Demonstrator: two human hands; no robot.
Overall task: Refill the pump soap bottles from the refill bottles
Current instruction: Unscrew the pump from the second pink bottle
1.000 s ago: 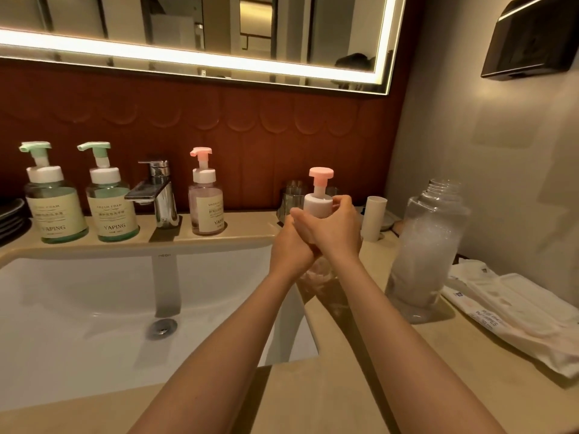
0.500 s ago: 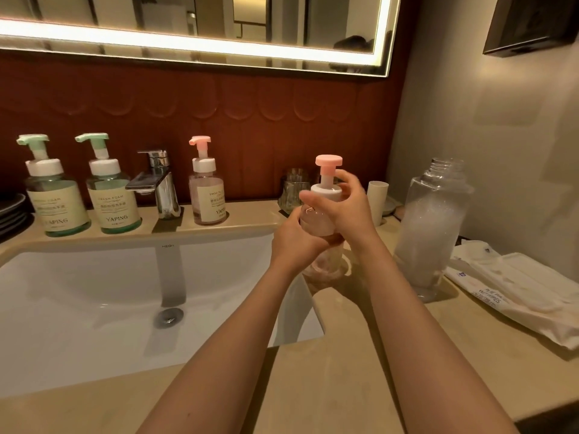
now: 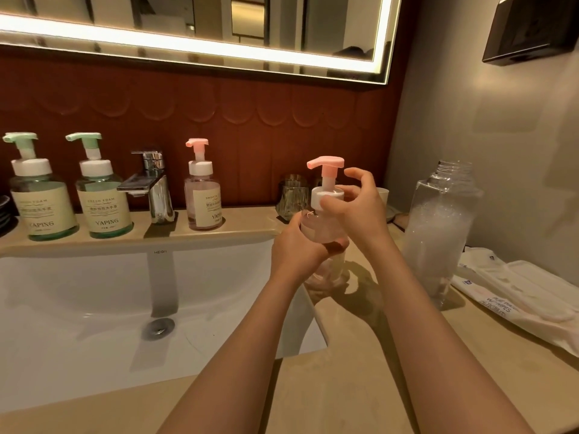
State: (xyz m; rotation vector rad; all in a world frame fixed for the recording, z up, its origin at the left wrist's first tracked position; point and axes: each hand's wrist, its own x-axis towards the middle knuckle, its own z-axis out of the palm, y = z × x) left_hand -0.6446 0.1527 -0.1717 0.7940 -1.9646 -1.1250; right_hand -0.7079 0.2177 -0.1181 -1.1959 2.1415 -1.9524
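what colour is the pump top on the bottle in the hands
Pink pump top, above a white collar; head view.

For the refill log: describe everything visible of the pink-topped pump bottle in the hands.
The pink-topped pump bottle is upright by the sink's right edge, over the beige counter; whether its base rests there is unclear. Its round body looks like clear plastic with a pinkish tint. A white collar sits on the neck, topped by a pink pump head whose nozzle points left. The left hand grips the body; the right hand pinches the collar, forefinger raised.
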